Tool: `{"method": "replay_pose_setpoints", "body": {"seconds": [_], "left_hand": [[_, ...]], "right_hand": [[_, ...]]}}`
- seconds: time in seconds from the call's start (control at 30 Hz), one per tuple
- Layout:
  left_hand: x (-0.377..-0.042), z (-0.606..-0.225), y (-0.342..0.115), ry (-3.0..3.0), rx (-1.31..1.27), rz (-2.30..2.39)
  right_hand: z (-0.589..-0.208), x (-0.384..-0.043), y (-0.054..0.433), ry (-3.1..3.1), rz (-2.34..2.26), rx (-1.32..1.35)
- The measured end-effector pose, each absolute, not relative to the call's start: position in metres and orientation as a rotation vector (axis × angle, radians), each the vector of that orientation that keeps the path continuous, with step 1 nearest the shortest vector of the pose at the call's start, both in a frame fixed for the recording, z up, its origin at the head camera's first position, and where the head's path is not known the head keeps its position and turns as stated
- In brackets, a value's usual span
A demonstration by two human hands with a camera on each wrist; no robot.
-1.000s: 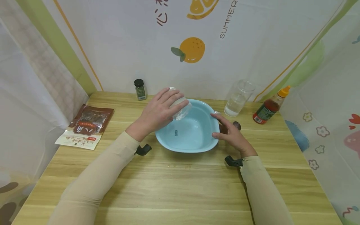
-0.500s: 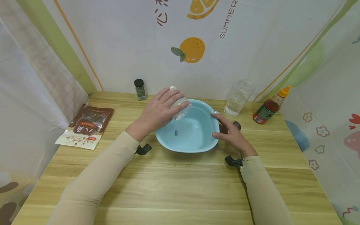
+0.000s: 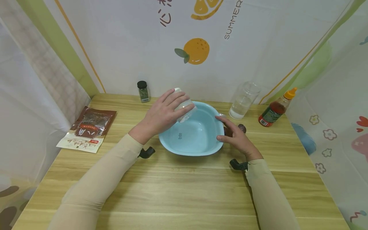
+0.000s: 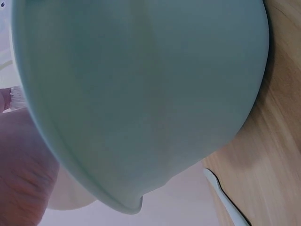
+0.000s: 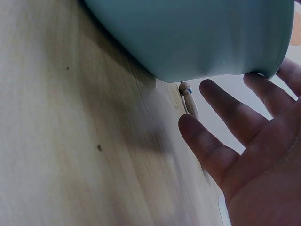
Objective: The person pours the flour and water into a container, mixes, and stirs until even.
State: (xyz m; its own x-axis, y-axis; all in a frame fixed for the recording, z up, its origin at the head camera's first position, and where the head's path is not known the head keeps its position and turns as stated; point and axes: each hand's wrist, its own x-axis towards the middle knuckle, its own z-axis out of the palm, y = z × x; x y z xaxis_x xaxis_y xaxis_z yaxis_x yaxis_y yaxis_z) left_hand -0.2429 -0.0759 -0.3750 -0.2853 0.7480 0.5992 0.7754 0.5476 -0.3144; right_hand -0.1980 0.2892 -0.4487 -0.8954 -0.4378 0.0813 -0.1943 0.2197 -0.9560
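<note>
A light blue plastic basin stands on the wooden table. Over its left side my left hand grips a clear cup with a whitish base, tilted so the mouth points down into the basin. My right hand holds the basin's right rim, thumb on the edge and forefinger farther back along it. From the right wrist view, the other fingers stretch out beside the basin's outer wall. The basin fills most of the left wrist view, hiding most of the cup and the left fingers.
A tall glass holding clear liquid and a red sauce bottle stand at the back right. Close behind the right hand is a dark round object. Back left are a spice jar and brown food packet.
The cup and left hand have shifted very slightly to the right. The basin and right hand stay where they were.
</note>
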Motion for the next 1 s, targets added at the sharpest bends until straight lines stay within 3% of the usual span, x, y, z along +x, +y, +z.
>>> {"method": "replay_pose_setpoints", "body": {"seconds": [1.0], "left_hand": [[-0.2425,-0.3777,-0.0745,-2.059,-1.295,-0.079]], "right_hand": [[-0.4514,-0.1996,0.2908,2.246,-1.761,-0.64]]}}
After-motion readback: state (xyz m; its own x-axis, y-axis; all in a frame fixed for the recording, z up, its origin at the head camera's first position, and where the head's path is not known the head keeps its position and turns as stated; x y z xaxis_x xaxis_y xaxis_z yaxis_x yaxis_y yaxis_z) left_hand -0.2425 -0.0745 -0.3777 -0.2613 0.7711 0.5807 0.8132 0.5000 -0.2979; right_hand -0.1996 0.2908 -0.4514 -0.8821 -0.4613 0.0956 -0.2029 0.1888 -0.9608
